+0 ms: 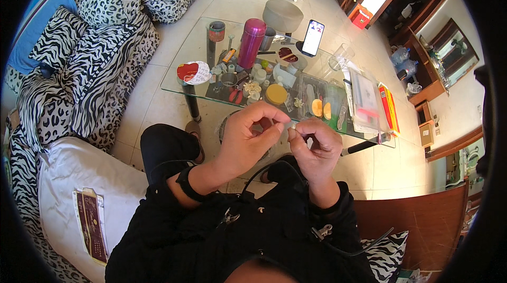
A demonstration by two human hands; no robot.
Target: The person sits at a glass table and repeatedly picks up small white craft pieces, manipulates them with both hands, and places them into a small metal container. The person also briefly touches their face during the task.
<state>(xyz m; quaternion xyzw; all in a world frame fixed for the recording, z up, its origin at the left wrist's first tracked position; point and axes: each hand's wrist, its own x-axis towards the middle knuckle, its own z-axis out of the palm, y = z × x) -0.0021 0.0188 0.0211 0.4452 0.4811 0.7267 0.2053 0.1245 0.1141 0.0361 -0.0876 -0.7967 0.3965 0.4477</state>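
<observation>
Both hands meet in front of my chest, just over the near edge of the glass table [206, 100]. My right hand [319, 144] pinches a small pale piece [293, 125] between thumb and forefinger. Close to that piece are the thumb and forefinger tips of my left hand [247, 136], nearly together. Whether they hold something thin is too small to tell. Beyond my fingers lie a round yellow lid or disc [276, 94], a heap of small cream-coloured pieces [252, 88] and red-handled pliers [236, 95]. Two orange-yellow flat pieces [317, 107] rest farther right.
A magenta flask [252, 43] and an upright phone [313, 38] stand on the table's far half, with a glass [341, 57] to the right. Several small bottles [260, 75] crowd its middle. A plastic folder [365, 99] covers the right end. Leopard- and zebra-print sofas [107, 65] line the left.
</observation>
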